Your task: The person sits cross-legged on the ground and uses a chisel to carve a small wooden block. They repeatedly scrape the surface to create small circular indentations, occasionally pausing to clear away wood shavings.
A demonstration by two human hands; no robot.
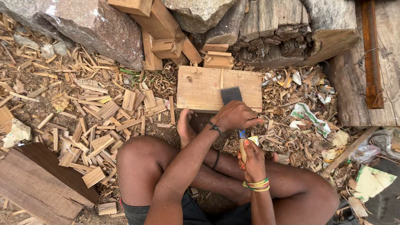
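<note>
A pale wooden board lies flat on the ground in front of my crossed legs. A wide dark chisel blade rests on its near right part. My left hand, with a black band at the wrist, presses down over the tool just behind the blade. My right hand, with coloured bangles at the wrist, grips the tool's wooden handle closer to my body. My bare foot sits against the board's near edge.
Wood chips and offcuts cover the ground at left, curled shavings at right. Large stones, old logs and small wooden blocks stand behind the board. A dark plank lies lower left. A rusty bar rests on timber at right.
</note>
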